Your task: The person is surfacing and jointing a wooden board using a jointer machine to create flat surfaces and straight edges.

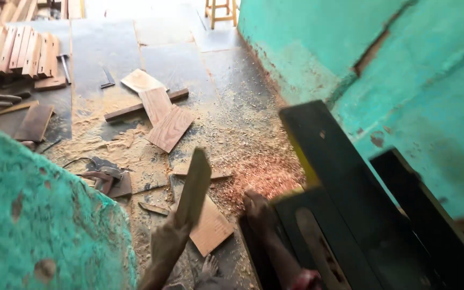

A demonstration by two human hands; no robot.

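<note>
No package, label, sign or screen shows anywhere in the view. From the upper left of the frame down to the lower right, nothing carries a printed face, a wrapper or a lit panel.

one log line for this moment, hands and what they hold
left hand: grips flat brown wooden board, raised on edge | right hand: on dark green machine frame | floor: sawdust, wood offcuts
</note>
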